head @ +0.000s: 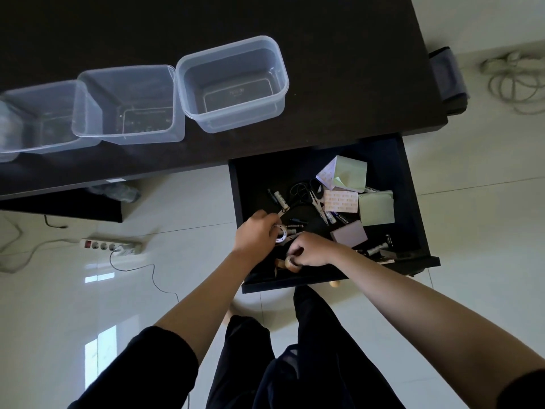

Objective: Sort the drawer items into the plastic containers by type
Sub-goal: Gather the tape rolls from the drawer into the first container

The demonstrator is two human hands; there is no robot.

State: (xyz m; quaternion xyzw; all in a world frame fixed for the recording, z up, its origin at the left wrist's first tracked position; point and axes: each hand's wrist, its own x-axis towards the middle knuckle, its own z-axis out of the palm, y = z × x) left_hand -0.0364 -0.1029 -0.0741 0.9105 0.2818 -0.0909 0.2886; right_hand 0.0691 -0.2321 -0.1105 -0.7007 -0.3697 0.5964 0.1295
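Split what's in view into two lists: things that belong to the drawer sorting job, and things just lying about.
Part of the job:
- plastic containers on the desk
- open drawer
- white tape roll, held by the left hand
- tan tape roll, held by the right hand
- scissors
- green sticky notes
- batteries

Lying about:
- power strip on the floor
- coiled cable

Soft daylight falls on the glossy white tiled floor, with bright window reflections at eight o'clock. The dark wooden desk top at twelve o'clock reads nearly black. Wide-angle bending warps the edges; clear plastic containers blur at nine o'clock.
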